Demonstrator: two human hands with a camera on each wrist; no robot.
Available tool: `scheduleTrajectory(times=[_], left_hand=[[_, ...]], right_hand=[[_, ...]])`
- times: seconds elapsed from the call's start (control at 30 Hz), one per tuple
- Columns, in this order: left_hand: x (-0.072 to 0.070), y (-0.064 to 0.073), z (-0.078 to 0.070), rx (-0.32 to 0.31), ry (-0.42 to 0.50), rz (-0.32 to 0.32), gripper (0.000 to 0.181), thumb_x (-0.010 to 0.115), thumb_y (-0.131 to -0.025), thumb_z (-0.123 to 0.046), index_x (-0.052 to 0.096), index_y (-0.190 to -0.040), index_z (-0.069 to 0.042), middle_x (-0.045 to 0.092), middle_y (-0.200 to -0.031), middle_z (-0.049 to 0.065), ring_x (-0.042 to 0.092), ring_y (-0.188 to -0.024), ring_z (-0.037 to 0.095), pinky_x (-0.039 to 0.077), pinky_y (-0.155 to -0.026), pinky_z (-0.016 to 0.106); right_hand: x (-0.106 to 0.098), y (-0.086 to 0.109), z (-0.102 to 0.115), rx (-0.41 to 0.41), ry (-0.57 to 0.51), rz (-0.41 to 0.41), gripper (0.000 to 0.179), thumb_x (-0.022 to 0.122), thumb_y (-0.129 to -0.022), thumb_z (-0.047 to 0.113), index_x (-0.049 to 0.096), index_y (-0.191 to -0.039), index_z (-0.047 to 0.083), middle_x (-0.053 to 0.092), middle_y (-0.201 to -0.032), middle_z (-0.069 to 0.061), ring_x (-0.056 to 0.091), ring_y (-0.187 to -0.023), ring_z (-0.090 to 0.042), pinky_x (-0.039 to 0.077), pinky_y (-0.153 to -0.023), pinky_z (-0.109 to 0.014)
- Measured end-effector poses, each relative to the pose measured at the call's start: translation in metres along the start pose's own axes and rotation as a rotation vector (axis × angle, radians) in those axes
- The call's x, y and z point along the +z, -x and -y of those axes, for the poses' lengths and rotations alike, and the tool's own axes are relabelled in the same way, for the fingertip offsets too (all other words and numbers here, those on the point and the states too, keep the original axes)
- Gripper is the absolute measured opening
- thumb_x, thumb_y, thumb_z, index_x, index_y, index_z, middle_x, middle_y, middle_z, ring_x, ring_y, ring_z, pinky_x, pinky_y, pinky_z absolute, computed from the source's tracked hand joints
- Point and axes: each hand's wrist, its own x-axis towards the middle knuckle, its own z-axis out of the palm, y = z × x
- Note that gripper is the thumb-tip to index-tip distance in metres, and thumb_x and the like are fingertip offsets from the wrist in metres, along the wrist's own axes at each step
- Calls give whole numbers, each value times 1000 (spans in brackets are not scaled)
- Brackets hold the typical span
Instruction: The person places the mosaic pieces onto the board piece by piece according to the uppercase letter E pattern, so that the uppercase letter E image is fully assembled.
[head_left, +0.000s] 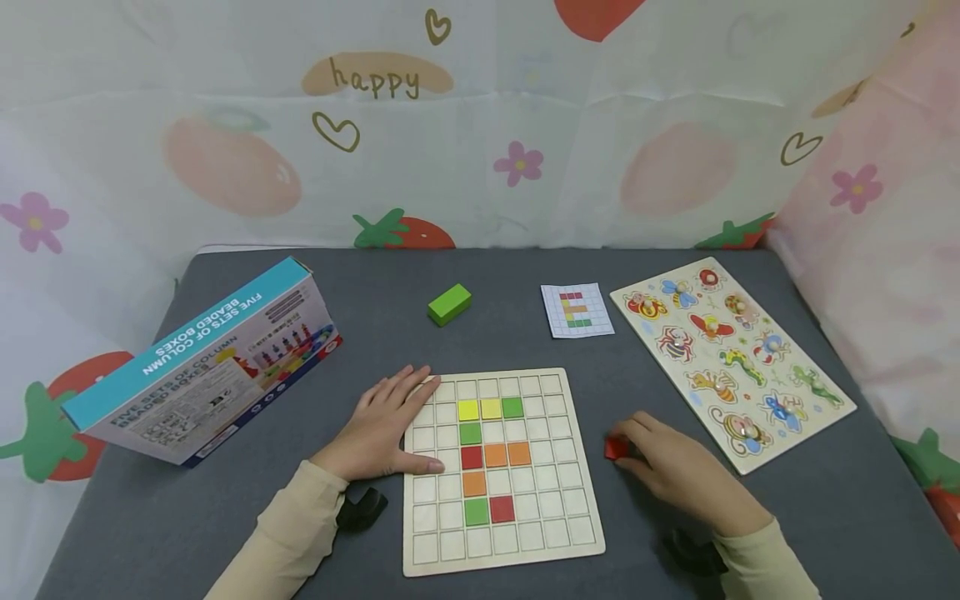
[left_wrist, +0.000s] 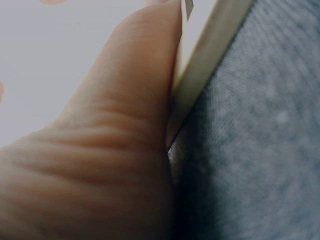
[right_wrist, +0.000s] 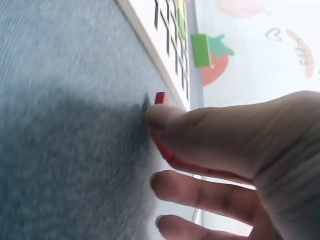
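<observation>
A white grid board (head_left: 551,475) lies on the table, with yellow, green, red and orange square tiles in some of its cells. My left hand (head_left: 386,425) rests on the board's left edge, fingers stretched out and thumb over the side cells. In the left wrist view, the thumb (left_wrist: 125,100) lies along the board's edge (left_wrist: 205,65). To the right of the board, my right hand (head_left: 671,467) pinches a red tile (head_left: 617,447) between thumb and fingers. From the right wrist, the red tile (right_wrist: 160,98) shows just beyond the thumb tip, close over the cloth.
A green block (head_left: 450,305) sits behind the board, with a small card (head_left: 604,317) of a coloured square pattern to its right. A wooden insect puzzle board (head_left: 693,358) lies at the right. On the left stands a blue-topped box (head_left: 202,375). Patterned curtain encloses the table.
</observation>
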Motion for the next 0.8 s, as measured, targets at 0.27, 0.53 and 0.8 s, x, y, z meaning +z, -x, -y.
scheduleTrajectory(times=[0.27, 0.53, 0.8], left_hand=[[-1, 0, 0, -12, -2, 13, 111, 72, -71, -66, 18, -155, -18, 14, -161, 6, 6, -148, 28, 10, -114, 57], [-1, 0, 0, -17, 2, 17, 111, 72, -71, -66, 18, -155, -18, 14, -161, 6, 6, -148, 28, 10, -114, 57], [-1, 0, 0, -18, -8, 16, 112, 71, -70, -67, 17, -155, -18, 13, -161, 6, 6, -148, 28, 10, -114, 57]], right_hand=[[3, -7, 21, -140, -68, -67, 23, 79, -79, 14, 62, -95, 16, 57, -95, 9, 55, -77, -1, 52, -68, -21], [11, -12, 54, -324, -166, -44, 23, 78, -80, 11, 61, -94, 17, 57, -97, 10, 54, -80, -1, 48, -69, -15], [23, -15, 71, -366, -146, 33, 16, 73, -86, 21, 62, -97, 20, 58, -99, 11, 54, -85, -1, 51, -76, -19]])
